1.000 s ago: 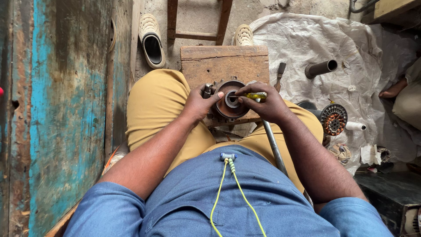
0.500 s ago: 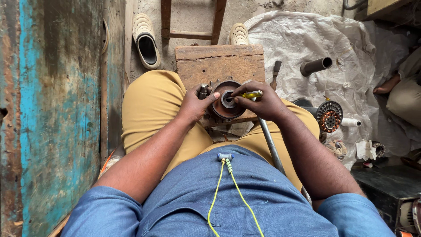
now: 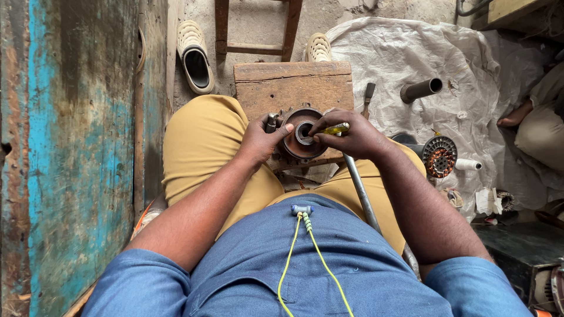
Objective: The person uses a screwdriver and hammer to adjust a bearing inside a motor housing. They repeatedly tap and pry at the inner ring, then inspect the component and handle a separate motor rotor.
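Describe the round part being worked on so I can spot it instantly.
Find the wooden block ahead of the knees. At its near edge, between the left hand and right hand, sits a rusty brown metal disc. Its central ringed hole sets it apart.

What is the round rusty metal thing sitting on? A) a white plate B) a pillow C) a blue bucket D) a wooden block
D: the round rusty metal part, steadied by the left hand and worked with the right hand, rests on a worn wooden block in front of the knees.
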